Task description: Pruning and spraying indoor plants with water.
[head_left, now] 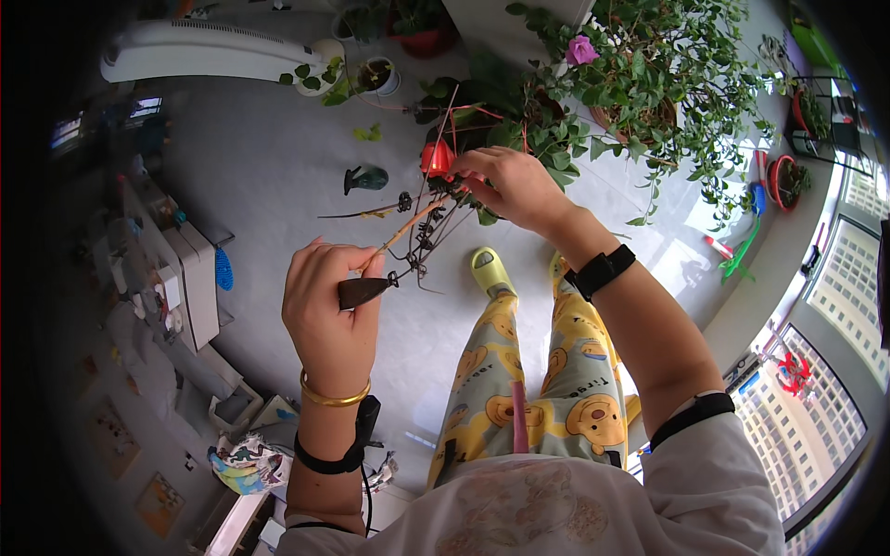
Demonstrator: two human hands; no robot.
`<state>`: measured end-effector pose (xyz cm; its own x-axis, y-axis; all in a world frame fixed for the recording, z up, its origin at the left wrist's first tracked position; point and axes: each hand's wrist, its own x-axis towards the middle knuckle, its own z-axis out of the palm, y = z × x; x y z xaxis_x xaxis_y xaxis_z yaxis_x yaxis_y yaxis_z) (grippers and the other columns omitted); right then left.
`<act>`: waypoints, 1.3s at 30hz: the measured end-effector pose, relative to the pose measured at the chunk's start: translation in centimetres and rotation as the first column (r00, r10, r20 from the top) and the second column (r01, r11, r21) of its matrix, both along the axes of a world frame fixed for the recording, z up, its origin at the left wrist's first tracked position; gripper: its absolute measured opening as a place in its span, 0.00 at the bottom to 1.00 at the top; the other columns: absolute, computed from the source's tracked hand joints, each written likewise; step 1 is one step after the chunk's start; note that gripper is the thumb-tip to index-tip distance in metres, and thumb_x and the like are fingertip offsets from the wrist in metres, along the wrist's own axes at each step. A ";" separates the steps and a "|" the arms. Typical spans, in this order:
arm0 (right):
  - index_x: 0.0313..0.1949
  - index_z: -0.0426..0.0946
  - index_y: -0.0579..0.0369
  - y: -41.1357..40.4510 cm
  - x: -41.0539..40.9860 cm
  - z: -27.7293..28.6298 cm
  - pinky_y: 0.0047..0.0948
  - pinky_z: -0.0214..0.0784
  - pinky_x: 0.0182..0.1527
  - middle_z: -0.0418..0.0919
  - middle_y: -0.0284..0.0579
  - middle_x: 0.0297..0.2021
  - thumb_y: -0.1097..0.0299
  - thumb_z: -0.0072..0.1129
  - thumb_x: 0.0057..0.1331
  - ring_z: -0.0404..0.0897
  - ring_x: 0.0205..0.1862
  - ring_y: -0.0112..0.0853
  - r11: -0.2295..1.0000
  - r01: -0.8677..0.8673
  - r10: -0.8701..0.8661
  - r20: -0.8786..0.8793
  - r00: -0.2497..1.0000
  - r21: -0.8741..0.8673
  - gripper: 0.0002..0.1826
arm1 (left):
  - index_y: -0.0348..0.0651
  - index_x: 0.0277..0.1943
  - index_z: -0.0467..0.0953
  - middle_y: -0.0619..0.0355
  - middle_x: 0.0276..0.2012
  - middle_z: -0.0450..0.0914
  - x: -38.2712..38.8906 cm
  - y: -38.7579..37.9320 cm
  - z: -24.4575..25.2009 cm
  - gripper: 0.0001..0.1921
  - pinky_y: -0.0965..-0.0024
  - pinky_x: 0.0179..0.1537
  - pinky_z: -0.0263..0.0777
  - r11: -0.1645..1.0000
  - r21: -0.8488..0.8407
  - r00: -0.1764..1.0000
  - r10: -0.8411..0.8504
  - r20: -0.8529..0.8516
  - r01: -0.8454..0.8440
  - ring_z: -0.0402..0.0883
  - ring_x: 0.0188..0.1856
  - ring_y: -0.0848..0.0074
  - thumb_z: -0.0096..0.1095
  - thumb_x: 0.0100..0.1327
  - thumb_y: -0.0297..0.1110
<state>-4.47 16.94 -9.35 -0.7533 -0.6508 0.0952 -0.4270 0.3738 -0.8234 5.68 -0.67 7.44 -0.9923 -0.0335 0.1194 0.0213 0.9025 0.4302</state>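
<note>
My left hand [330, 292] pinches the near end of a thin tan stick [414, 224] between thumb and fingers. A dark tapered piece [363, 292] lies against those fingers, joined to a tangle of thin dark stems or wires [421, 250]. At the stick's far end, my right hand [518, 186] has its fingertips closed around the dark tangle, beside a small red pot [437, 158]. Exactly what those fingertips grip is partly hidden. A long thin brown rod [445, 115] slants up past the red pot.
Leafy potted plants [633, 90], one with a pink flower [581, 51], stand ahead and right. A dark green object [366, 178] appears over the grey floor [257, 146]. Right of my yellow-green slippers [491, 270] are a green-handled tool [745, 250] and windows [793, 375].
</note>
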 end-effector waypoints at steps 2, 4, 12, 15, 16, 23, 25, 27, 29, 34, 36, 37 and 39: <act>0.42 0.73 0.52 0.0 0.2 0.1 0.34 0.71 0.40 0.78 0.41 0.33 0.76 0.54 0.54 0.77 0.37 0.39 1.000 0.011 -0.011 0.016 1.000 0.001 0.14 | 0.39 0.31 0.74 0.56 0.27 0.77 0.4 -0.2 0.9 0.06 0.56 0.48 0.69 0.999 -0.011 0.999 -0.045 -0.025 0.045 0.75 0.31 0.63 0.66 0.51 0.24; 0.42 0.73 0.53 0.3 0.4 0.4 0.33 0.71 0.40 0.78 0.41 0.33 0.76 0.54 0.54 0.77 0.38 0.38 0.999 0.029 -0.028 0.034 0.999 -0.014 0.14 | 0.39 0.31 0.74 0.56 0.26 0.77 0.8 -0.2 2.0 0.06 0.56 0.49 0.69 0.998 -0.015 0.998 -0.062 -0.032 0.062 0.75 0.31 0.63 0.66 0.51 0.24; 0.42 0.73 0.52 0.3 1.7 0.1 0.34 0.69 0.42 0.78 0.40 0.34 0.75 0.56 0.53 0.75 0.38 0.39 0.989 0.145 -0.146 -0.018 0.989 -0.024 0.14 | 0.38 0.31 0.74 0.56 0.27 0.77 1.9 -0.2 3.9 0.05 0.56 0.50 0.68 0.993 -0.032 0.992 -0.116 -0.044 0.114 0.74 0.32 0.63 0.64 0.53 0.24; 0.43 0.73 0.52 0.2 2.9 0.4 0.35 0.69 0.42 0.78 0.41 0.36 0.76 0.55 0.53 0.74 0.39 0.40 0.971 0.229 -0.231 -0.012 0.973 -0.073 0.16 | 0.37 0.30 0.73 0.56 0.26 0.77 1.6 0.4 4.3 0.05 0.55 0.51 0.67 0.990 -0.042 0.990 -0.134 -0.046 0.132 0.74 0.32 0.63 0.64 0.53 0.24; 0.43 0.73 0.53 0.2 3.2 0.5 0.35 0.69 0.42 0.78 0.41 0.36 0.77 0.55 0.53 0.74 0.38 0.40 0.964 0.255 -0.256 -0.003 0.967 -0.079 0.16 | 0.37 0.30 0.73 0.56 0.26 0.77 1.5 0.7 4.6 0.05 0.55 0.51 0.67 0.989 -0.044 0.989 -0.144 -0.047 0.142 0.74 0.32 0.63 0.64 0.53 0.24; 0.39 0.72 0.54 1.2 4.7 0.1 0.34 0.67 0.42 0.75 0.41 0.29 0.76 0.56 0.50 0.71 0.37 0.40 0.884 0.450 -0.451 0.021 0.892 -0.122 0.15 | 0.37 0.28 0.70 0.56 0.24 0.73 1.4 2.1 4.8 0.05 0.53 0.51 0.67 0.985 -0.001 0.983 -0.171 -0.066 0.172 0.73 0.31 0.65 0.60 0.55 0.22; 0.39 0.73 0.53 1.2 5.0 0.3 0.34 0.67 0.42 0.75 0.41 0.29 0.76 0.57 0.50 0.72 0.37 0.39 0.871 0.478 -0.479 0.015 0.878 -0.112 0.14 | 0.37 0.27 0.69 0.56 0.24 0.73 1.5 2.3 5.3 0.06 0.53 0.51 0.67 0.986 0.000 0.984 -0.166 -0.071 0.166 0.72 0.31 0.66 0.59 0.55 0.21; 0.38 0.73 0.53 1.2 5.4 0.1 0.34 0.67 0.42 0.74 0.41 0.29 0.76 0.57 0.50 0.72 0.37 0.39 0.857 0.506 -0.508 0.008 0.861 -0.097 0.13 | 0.38 0.26 0.67 0.56 0.23 0.72 1.5 2.5 5.5 0.07 0.53 0.51 0.67 0.988 0.036 0.985 -0.149 -0.084 0.153 0.72 0.29 0.67 0.59 0.56 0.21; 0.37 0.75 0.52 1.1 5.6 -0.5 0.35 0.68 0.40 0.74 0.41 0.30 0.74 0.58 0.53 0.74 0.37 0.39 0.852 0.519 -0.520 0.001 0.854 -0.071 0.10 | 0.38 0.26 0.67 0.56 0.23 0.72 1.7 2.9 5.6 0.07 0.53 0.51 0.67 0.984 0.033 0.982 -0.172 -0.073 0.174 0.71 0.29 0.68 0.58 0.56 0.21; 0.34 0.75 0.53 1.4 5.5 -1.7 0.33 0.70 0.35 0.74 0.39 0.28 0.72 0.57 0.54 0.75 0.34 0.36 0.876 0.481 -0.475 -0.151 0.867 0.009 0.07 | 0.38 0.26 0.66 0.57 0.23 0.72 2.1 3.5 5.6 0.08 0.54 0.50 0.67 0.977 0.006 0.976 -0.213 -0.039 0.213 0.71 0.28 0.69 0.58 0.56 0.21; 0.35 0.76 0.52 1.6 5.7 -1.6 0.29 0.71 0.35 0.75 0.37 0.29 0.72 0.55 0.55 0.76 0.34 0.34 0.886 0.458 -0.432 -0.228 0.872 0.072 0.07 | 0.38 0.26 0.66 0.56 0.23 0.72 2.3 3.4 5.6 0.08 0.53 0.51 0.66 0.978 0.021 0.978 -0.205 -0.046 0.206 0.71 0.28 0.69 0.58 0.56 0.21; 0.35 0.76 0.52 1.4 5.8 -1.6 0.29 0.71 0.35 0.75 0.37 0.29 0.72 0.55 0.55 0.76 0.34 0.34 0.885 0.460 -0.436 -0.229 0.870 0.065 0.07 | 0.38 0.26 0.66 0.56 0.23 0.72 2.5 3.2 5.8 0.08 0.53 0.51 0.66 0.978 0.015 0.977 -0.208 -0.049 0.209 0.71 0.28 0.69 0.58 0.56 0.21; 0.38 0.77 0.52 1.1 6.1 -1.8 0.28 0.72 0.36 0.77 0.36 0.33 0.73 0.55 0.54 0.77 0.36 0.33 0.896 0.437 -0.402 -0.277 0.873 0.077 0.10 | 0.38 0.26 0.66 0.56 0.23 0.72 2.8 3.0 5.9 0.08 0.54 0.51 0.66 0.978 0.031 0.978 -0.203 -0.055 0.205 0.71 0.28 0.69 0.58 0.57 0.22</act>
<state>1.63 18.08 -11.17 -0.9213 -0.2982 0.2496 -0.3880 0.6620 -0.6413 8.50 2.32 13.33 -0.9713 0.1637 0.1723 0.2260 0.8609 0.4558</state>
